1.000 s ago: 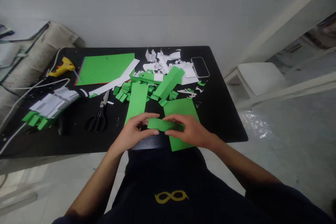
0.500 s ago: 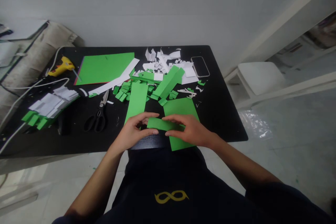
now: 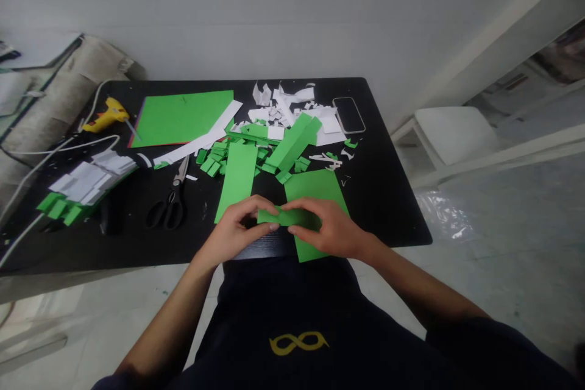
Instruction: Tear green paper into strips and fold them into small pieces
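Between my hands, near the table's front edge, is a narrow green paper strip (image 3: 269, 218). My left hand (image 3: 237, 224) pinches its left part between fingertips and thumb. From the other side my right hand (image 3: 325, 225) grips the strip, fingers on its upper edge and thumb below. The strip looks bent or folded along its length. Under my right hand lies a wide green paper sheet (image 3: 315, 186). Just beyond my left hand rests a long green paper piece (image 3: 238, 173). Folded green pieces (image 3: 292, 143) and small green bits are heaped behind.
Black-handled scissors (image 3: 172, 204) lie left of my hands. Farther left are a white-and-green folded paper bundle (image 3: 91, 180) and a yellow glue gun (image 3: 109, 116) with its cord. A phone (image 3: 349, 116) lies at the back right, beside white paper scraps (image 3: 286, 103).
My left fingertips have come down onto the green strip's upper edge, and the strip now looks narrower and more folded. Both hands stay in nearly the same place.
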Demonstrator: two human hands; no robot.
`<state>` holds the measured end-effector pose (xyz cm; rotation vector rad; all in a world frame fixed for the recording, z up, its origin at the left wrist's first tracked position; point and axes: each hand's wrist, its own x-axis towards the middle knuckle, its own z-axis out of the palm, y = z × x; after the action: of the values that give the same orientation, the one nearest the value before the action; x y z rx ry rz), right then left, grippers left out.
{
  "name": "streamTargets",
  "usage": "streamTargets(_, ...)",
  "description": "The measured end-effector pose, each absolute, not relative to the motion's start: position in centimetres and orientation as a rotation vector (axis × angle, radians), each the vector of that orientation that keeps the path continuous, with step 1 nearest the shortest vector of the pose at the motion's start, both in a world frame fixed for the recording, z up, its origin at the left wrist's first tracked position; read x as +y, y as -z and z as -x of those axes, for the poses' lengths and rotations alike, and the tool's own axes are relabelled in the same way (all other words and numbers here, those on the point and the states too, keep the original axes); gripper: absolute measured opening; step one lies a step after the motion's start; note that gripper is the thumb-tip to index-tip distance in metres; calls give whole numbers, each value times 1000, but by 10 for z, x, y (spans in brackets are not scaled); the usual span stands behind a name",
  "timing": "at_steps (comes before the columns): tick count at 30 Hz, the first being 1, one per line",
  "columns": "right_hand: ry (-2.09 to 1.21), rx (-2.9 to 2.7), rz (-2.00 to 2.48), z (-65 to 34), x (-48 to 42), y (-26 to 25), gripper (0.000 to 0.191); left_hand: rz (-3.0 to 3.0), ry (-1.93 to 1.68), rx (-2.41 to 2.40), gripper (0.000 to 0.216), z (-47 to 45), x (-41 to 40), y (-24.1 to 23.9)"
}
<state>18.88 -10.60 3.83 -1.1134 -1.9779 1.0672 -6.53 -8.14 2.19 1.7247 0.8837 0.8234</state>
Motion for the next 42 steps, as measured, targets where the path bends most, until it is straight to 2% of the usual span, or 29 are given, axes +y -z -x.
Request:
streamTargets(13, -978, -1934, 1014, -181, -107, -39, 22, -1705, -823, 887, 10, 59, -84, -25)
streamTargets(20, -991, -1928, 1085, -174, -107, -41, 25, -1677, -870, 889, 5, 53, -85, -29)
streamTargets(29, -922, -1968, 1136, -191, -102, -37, 17, -1590, -1005, 980, 7, 60, -82, -27)
streamTargets(34, -1015, -1897, 1175, -219, -96, -46, 10, -1488, -1104, 1121, 12, 69, -81, -31)
streamTargets(42, -1240, -1503, 1195, -229, -96, -46, 20, -1410, -1290, 1213, 12, 69, -83, -33)
